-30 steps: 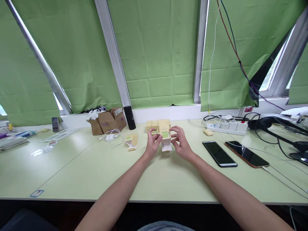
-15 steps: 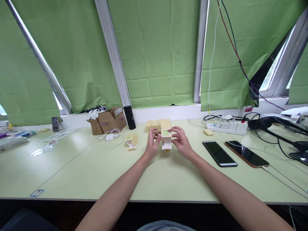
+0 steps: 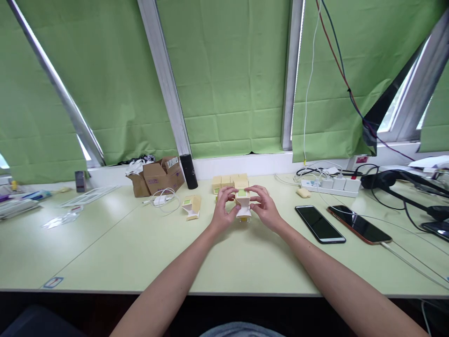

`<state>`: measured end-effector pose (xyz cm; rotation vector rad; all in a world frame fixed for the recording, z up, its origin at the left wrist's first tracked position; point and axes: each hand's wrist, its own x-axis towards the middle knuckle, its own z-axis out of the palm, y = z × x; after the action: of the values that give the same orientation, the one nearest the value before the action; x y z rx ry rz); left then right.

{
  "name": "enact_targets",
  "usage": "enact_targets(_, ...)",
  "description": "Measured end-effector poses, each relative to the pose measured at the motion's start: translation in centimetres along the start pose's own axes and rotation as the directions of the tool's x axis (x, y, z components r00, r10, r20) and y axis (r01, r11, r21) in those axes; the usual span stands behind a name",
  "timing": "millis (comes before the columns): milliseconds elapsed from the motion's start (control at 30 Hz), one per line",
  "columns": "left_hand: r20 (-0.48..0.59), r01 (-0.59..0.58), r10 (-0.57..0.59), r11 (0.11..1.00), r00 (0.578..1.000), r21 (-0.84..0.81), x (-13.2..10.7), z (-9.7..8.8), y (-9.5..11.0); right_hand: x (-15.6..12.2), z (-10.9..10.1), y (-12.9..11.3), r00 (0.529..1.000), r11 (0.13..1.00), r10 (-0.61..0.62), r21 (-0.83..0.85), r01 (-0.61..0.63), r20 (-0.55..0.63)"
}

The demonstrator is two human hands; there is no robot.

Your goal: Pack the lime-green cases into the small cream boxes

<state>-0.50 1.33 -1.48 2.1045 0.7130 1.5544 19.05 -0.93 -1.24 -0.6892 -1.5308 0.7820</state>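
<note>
Between my hands is a small pale-yellow carton [image 3: 242, 202] with a green patch on top and a white inner face toward me. My left hand [image 3: 224, 208] grips its left side, thumb near the front and fingers over the top edge. On the right side, my right hand [image 3: 264, 208] presses with curled fingers and thumb. A small clear and yellow thing [image 3: 244, 219] shows under the carton, too small to name. Behind my hands stands a row of several small yellow boxes [image 3: 224, 180]. An opened carton [image 3: 191, 207] of the same look lies to the left.
A brown cardboard box [image 3: 163, 178], a black cylinder [image 3: 189, 171] and a coiled white cable [image 3: 163, 200] are at the back left. On the right lie two phones, a white-edged one [image 3: 320, 224] and a charging one [image 3: 359, 224], with a power strip [image 3: 329, 186] and headphones [image 3: 389, 180] behind.
The carton's upper part has come down from in front of the box row, so more of that row shows. My left thumb and fingers have closed further onto the carton.
</note>
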Motion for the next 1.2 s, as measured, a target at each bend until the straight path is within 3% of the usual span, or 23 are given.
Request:
enact_targets(367,-0.095,0.046,-0.051,0.998,0.994,-0.052,0.16,0.38,-0.37,-0.11,0.08,-0.26,1.0,1.0,0.007,-0.016,-0.007,0.012)
enact_targets(633,-0.102,0.046,-0.051,0.997,0.993,-0.058,0.2,0.37,-0.22,-0.15,0.06,-0.11,0.999,1.0,0.003,0.024,-0.004,0.043)
enact_targets(1200,-0.08,0.038,-0.035,0.999,0.996,0.03,0.01,0.48,0.3,0.08,0.18,-0.1,0.999,0.998,0.017,0.058,-0.015,-0.036)
